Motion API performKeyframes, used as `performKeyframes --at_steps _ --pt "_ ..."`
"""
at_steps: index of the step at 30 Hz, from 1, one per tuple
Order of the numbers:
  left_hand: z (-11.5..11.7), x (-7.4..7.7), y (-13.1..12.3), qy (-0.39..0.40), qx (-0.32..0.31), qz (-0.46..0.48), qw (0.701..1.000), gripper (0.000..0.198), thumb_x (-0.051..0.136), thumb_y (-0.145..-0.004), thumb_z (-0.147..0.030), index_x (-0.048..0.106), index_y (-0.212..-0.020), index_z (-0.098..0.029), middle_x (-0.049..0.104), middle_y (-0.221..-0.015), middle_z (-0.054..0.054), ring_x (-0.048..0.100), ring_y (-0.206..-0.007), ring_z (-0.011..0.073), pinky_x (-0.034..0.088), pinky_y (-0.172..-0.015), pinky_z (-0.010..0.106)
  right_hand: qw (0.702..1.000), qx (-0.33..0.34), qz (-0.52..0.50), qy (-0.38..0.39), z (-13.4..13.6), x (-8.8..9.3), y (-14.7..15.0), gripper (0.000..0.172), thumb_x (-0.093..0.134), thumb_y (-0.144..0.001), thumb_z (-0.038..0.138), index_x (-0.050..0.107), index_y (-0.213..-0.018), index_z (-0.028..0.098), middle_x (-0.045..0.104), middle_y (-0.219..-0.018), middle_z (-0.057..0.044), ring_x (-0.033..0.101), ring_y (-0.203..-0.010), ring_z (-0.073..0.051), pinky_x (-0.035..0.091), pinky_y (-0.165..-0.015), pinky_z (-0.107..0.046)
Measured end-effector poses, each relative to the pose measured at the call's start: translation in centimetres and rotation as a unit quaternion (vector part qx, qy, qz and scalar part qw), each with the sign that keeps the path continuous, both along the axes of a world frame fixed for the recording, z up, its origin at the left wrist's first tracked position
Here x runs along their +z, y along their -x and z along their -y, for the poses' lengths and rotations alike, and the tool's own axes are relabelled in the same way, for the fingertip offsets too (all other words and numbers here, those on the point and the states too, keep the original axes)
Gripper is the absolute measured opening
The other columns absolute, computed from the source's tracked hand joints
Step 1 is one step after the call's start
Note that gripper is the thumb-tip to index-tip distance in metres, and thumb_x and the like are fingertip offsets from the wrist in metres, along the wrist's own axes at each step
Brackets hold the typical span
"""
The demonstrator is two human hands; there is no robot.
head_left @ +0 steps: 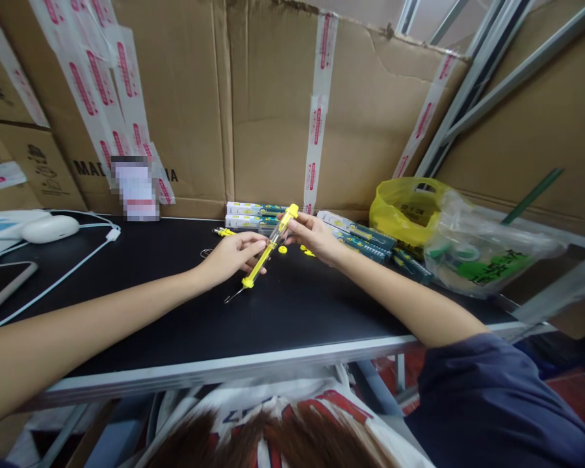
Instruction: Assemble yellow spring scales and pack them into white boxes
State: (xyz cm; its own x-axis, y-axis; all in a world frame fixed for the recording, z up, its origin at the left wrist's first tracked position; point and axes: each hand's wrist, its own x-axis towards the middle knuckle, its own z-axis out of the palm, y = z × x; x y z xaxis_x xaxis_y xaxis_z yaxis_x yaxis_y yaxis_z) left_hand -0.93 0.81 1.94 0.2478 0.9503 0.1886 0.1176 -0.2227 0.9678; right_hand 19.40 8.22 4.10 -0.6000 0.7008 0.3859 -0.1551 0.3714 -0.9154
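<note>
Between my hands, over the black table, is a spring scale [259,268] with a clear tube, yellow parts and a metal hook at its lower end. It tilts, hook down to the left. My left hand [234,255] is closed around the middle of the tube, thumb on the near side. My right hand [316,237] grips it near the yellow top, with thumb and fingers closed. Behind my left hand lies another yellow piece [224,231] with a metal end, partly hidden. A small round yellow cap [283,249] and other small yellow parts [307,251] lie near my right hand.
Printed boxes [253,209] are stacked along the cardboard wall [273,130], more [361,234] behind my right hand. A yellow bag [404,208] and a clear bag [482,253] stand at right. At left are a white device [51,227], a cable [78,270] and a tablet-like device [2,289].
</note>
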Motion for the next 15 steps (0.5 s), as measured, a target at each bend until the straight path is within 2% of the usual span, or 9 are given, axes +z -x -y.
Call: performKeyframes --at_steps 4,8,12,15 --pt "-0.3 -0.6 0.2 0.054 -0.059 0.015 0.997 0.047 0.064 -0.079 -0.051 0.061 -0.111 -0.017 0.073 -0.094 0.009 0.072 -0.071 0.0177 0.057 -0.065 0.028 1.0 -0.006 -0.022 0.018 -0.1 0.6 -0.2 0.037 0.071 -0.077 0.042 0.067 -0.104 0.017 0.065 -0.082 -0.001 0.06 -0.071 -0.008 0.053 -0.067 -0.019" --pt "-0.1 -0.7 0.2 0.084 -0.11 0.018 0.99 0.051 0.069 -0.077 -0.048 0.059 -0.116 -0.016 0.073 -0.098 0.011 0.072 -0.076 0.0195 0.058 -0.072 0.032 0.998 -0.02 -0.034 0.039 0.6 1.0 -0.1 0.032 0.065 -0.083 0.04 0.066 -0.105 0.017 0.066 -0.085 -0.003 0.06 -0.071 -0.009 0.053 -0.065 -0.02" --pt "0.1 -0.6 -0.1 0.058 -0.091 0.021 0.994 0.054 0.073 -0.072 -0.047 0.06 -0.115 -0.017 0.073 -0.093 0.008 0.071 -0.073 0.0185 0.059 -0.068 0.032 0.997 0.0 -0.036 0.065 1.2 0.8 0.1 0.034 0.06 -0.086 0.042 0.064 -0.109 0.017 0.068 -0.09 -0.005 0.061 -0.07 -0.01 0.054 -0.062 -0.021" --pt "0.3 -0.5 -0.4 0.041 -0.057 0.021 0.997 0.056 0.075 -0.069 -0.046 0.06 -0.114 -0.015 0.072 -0.089 0.007 0.07 -0.072 0.0177 0.059 -0.066 0.032 0.998 0.013 -0.013 0.052 1.5 0.4 0.4 0.037 0.062 -0.085 0.043 0.063 -0.11 0.017 0.067 -0.086 -0.004 0.061 -0.069 -0.01 0.052 -0.058 -0.019"
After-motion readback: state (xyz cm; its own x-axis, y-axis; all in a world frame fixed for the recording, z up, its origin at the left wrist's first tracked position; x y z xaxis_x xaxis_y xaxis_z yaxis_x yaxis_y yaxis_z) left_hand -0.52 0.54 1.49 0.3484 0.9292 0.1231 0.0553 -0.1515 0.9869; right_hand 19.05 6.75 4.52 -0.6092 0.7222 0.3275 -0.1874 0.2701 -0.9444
